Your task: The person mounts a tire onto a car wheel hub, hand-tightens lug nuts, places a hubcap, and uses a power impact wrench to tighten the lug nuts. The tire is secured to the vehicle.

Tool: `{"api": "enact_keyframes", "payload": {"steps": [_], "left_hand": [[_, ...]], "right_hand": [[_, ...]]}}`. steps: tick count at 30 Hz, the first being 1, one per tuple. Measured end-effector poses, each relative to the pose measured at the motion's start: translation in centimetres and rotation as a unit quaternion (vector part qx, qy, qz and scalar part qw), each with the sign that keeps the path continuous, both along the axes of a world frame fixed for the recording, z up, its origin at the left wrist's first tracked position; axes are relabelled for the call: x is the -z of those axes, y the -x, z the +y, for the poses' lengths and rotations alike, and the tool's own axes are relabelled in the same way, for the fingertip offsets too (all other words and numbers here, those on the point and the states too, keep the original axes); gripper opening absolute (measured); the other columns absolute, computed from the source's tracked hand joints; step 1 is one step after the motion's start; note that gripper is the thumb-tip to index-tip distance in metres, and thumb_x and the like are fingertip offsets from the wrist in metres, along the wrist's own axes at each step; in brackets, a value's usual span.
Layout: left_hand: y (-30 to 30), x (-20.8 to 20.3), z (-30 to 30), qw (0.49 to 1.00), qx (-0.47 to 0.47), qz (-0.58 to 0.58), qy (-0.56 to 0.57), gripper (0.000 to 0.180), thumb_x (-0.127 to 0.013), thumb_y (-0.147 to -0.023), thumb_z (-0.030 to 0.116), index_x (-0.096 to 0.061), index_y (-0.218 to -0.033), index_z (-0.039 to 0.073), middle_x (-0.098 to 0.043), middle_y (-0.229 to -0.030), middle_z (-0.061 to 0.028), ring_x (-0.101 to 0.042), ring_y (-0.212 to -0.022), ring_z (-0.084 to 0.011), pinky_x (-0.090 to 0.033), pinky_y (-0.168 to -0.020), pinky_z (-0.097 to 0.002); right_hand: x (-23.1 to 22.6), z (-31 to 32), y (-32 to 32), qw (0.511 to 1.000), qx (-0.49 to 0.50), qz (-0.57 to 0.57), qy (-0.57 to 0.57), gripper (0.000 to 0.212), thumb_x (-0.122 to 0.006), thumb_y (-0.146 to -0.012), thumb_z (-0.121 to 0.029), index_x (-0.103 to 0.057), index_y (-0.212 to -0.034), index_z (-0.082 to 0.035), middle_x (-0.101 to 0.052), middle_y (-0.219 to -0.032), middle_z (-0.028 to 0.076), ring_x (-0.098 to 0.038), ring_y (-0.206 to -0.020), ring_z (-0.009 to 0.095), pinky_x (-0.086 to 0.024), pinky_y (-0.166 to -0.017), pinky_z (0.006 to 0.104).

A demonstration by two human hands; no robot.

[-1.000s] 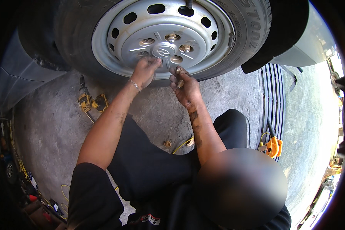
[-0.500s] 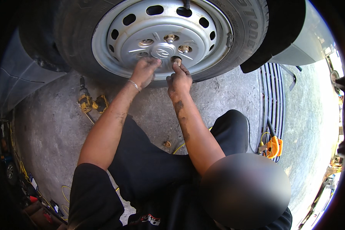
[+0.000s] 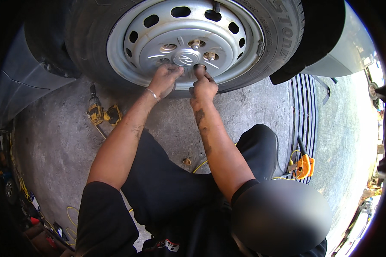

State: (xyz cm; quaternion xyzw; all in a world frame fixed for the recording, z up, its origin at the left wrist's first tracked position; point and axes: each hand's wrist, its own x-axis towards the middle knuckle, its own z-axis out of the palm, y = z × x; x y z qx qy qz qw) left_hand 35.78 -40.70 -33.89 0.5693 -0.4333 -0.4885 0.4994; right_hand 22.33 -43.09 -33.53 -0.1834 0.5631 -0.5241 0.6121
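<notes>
A silver steel wheel [image 3: 163, 34] with a black tire [image 3: 83, 47] fills the top of the head view. Two lug nuts, an upper one [image 3: 195, 44] and a right one [image 3: 211, 56], sit in its hub holes; the upper left hole [image 3: 168, 47] shows no nut standing out. My right hand [image 3: 205, 86] is closed, thumb and fingertips at the lower right hole, covering the lug nut there. Beside it, my left hand [image 3: 164, 80] is held with fingers curled at the lower left of the hub; what they hold, if anything, is hidden.
A yellow and black power tool [image 3: 96, 112] lies on the concrete floor [image 3: 60, 141] left of my arms. Between my legs is a small brownish metal piece [image 3: 187, 161]. A floor grate [image 3: 304, 107] and an orange tool [image 3: 303, 167] with a cord are at the right.
My right thumb has shifted over the lug nut, which showed at my fingertips before and is now hidden. My left hand stays by the hub. The view has shifted slightly.
</notes>
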Motion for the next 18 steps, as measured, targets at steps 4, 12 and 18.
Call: {"api": "enact_keyframes", "payload": {"steps": [4, 12, 18], "left_hand": [[-0.1, 0.0, -0.1, 1.0, 0.005, 0.003, -0.004, 0.039, -0.067, -0.097, 0.033, -0.06, -0.111, -0.002, -0.07, -0.089, -0.007, -0.05, -0.049, -0.0066, -0.04, -0.042, -0.0234], [-0.2, 0.4, -0.3, 1.0, -0.001, 0.011, -0.012, 0.037, -0.067, -0.098, 0.031, -0.06, -0.112, -0.002, -0.07, -0.089, -0.0074, -0.051, -0.049, -0.007, -0.04, -0.043, -0.0239], [-0.9, 0.0, -0.2, 0.999, 0.001, -0.051, -0.011, 0.03, -0.063, -0.099, 0.028, -0.066, -0.106, -0.001, -0.071, -0.088, -0.006, -0.054, -0.062, -0.0092, -0.043, -0.056, -0.0255]], "right_hand": [[-0.3, 0.0, 0.1, 0.997, -0.069, -0.041, -0.011, 0.033, -0.055, -0.102, -0.04, -0.068, -0.108, -0.01, -0.065, -0.088, 0.0, -0.04, -0.059, 0.01, -0.036, -0.05, 0.0293], [-1.4, -0.4, 0.4, 0.972, -0.083, -0.2, -0.086, 0.034, -0.038, -0.105, -0.04, -0.055, -0.082, -0.023, -0.049, -0.071, -0.008, -0.035, -0.056, 0.01, -0.029, -0.051, 0.0268], [-2.0, -0.7, 0.2, 0.981, -0.119, -0.139, -0.068, 0.023, -0.041, -0.1, -0.035, -0.054, -0.083, -0.024, -0.044, -0.067, -0.007, -0.037, -0.055, 0.01, -0.027, -0.051, 0.0251]]}}
